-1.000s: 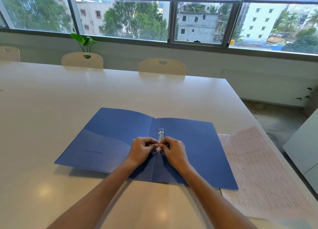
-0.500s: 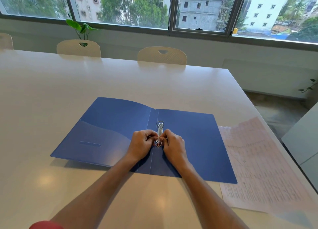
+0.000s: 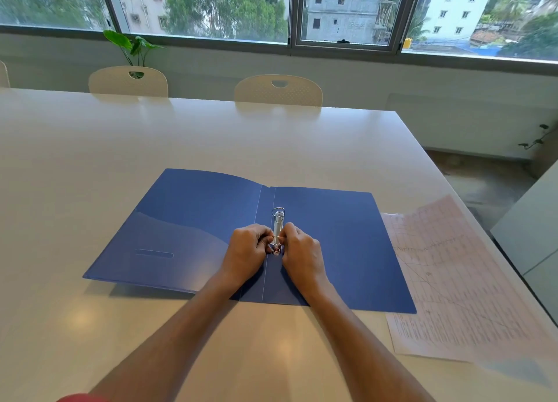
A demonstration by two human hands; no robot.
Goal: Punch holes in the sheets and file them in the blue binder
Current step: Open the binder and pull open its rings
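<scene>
The blue binder [image 3: 187, 229] lies spread open on the white table [image 3: 211, 135], covers flat. Its metal ring mechanism [image 3: 277, 220] runs along the spine; the far ring looks closed. My left hand [image 3: 247, 252] and my right hand [image 3: 300, 252] meet at the near ring, fingertips pinching it from both sides. The near ring itself is mostly hidden by my fingers. Printed sheets [image 3: 453, 280] lie to the right of the binder, partly tucked under its right cover. No hole punch is in view.
The table's right edge [image 3: 471, 217] runs close beside the sheets, with floor and a white cabinet [image 3: 534, 235] beyond. Two cream chairs [image 3: 279, 91] and a potted plant [image 3: 133, 46] stand at the far side under the windows.
Both hands stay pinched on the near ring. The view has tilted slightly, so the binder sits a little higher in the picture; nothing on the table has shifted.
</scene>
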